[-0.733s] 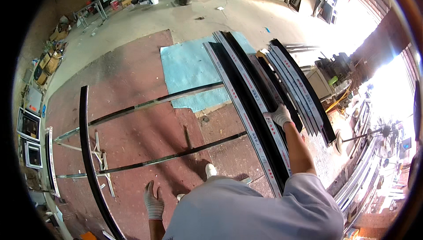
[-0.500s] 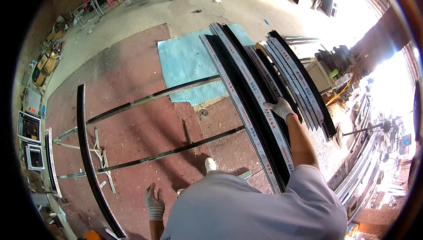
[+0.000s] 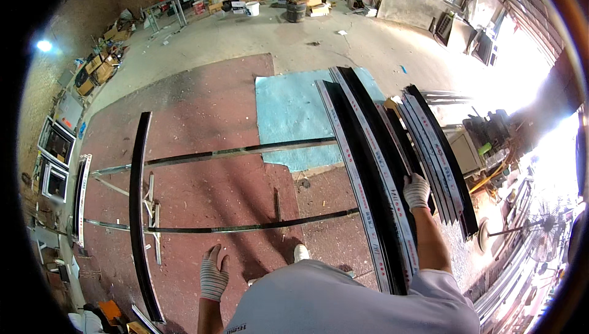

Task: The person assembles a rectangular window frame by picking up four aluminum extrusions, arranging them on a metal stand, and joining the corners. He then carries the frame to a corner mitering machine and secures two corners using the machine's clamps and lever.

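My right hand [image 3: 417, 191], in a striped glove, has its fingers curled over the edge of a long black metal profile [image 3: 375, 150] with pale printed film along it. Another black profile [image 3: 353, 162] lies close along its left side. Both rest across two dark rails [image 3: 245, 149] that run left. My left hand [image 3: 213, 277], gloved alike, hangs over the reddish floor sheet with fingers apart, holding nothing. Farther left, a single black profile [image 3: 138, 193] lies across the rails.
More film-covered profiles [image 3: 438, 156] are stacked right of my right hand. A blue sheet [image 3: 288, 110] lies under the far rail. A standing fan [image 3: 543, 226] is at the right, beside long bars. Framed panes [image 3: 55, 159] lean at the left; boxes and buckets [image 3: 252, 8] line the back.
The view has tilted up, showing more of the far room. My right hand's fingers have gone from spread to curled on the profile. The profiles keep their arrangement on the rails.
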A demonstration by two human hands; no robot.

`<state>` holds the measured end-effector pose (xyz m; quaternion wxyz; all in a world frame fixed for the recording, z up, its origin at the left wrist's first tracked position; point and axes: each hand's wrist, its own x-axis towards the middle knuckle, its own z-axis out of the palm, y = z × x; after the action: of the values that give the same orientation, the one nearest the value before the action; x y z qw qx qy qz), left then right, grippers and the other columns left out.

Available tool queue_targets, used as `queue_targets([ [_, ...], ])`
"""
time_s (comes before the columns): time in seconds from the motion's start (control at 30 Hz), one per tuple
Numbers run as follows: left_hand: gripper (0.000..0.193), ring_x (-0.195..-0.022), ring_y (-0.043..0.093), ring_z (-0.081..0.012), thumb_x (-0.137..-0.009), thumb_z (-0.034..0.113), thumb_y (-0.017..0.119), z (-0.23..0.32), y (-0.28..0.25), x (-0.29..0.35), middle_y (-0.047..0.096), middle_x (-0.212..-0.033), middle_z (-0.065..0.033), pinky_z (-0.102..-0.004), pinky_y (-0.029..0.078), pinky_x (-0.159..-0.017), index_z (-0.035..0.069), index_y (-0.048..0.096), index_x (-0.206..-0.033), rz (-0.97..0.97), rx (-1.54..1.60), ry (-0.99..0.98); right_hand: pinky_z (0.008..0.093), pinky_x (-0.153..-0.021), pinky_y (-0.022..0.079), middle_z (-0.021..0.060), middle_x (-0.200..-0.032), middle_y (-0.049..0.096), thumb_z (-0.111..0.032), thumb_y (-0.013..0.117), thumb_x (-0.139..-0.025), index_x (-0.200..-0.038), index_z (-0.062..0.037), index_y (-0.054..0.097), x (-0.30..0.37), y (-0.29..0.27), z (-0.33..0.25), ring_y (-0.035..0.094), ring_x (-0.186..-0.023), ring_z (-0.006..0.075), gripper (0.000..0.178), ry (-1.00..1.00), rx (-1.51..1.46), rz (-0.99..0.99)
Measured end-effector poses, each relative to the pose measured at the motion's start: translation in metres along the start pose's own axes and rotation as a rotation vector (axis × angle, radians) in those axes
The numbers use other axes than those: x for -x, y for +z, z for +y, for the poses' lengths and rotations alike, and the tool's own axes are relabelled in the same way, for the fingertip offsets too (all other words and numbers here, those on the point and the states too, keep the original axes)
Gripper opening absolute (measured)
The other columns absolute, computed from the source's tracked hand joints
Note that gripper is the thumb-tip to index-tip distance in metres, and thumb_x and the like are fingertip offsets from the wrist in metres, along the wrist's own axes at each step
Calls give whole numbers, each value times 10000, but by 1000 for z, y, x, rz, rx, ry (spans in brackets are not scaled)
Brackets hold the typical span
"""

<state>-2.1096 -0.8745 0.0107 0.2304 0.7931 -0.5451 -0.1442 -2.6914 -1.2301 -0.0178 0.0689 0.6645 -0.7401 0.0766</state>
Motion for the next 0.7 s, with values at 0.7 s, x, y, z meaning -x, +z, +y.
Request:
queue_targets([
  [0.7,666,-1340,476,-424,-831,302,807,62,-150,-85,518,-1446,-203,-528,405,-1124,52,555,-1395,391,-159,261,464,-613,493,131,-781,640,-111,723,-843,-932,-75,649,18,-246,-139,644,-679,359,122,-1010,-318,212],
])
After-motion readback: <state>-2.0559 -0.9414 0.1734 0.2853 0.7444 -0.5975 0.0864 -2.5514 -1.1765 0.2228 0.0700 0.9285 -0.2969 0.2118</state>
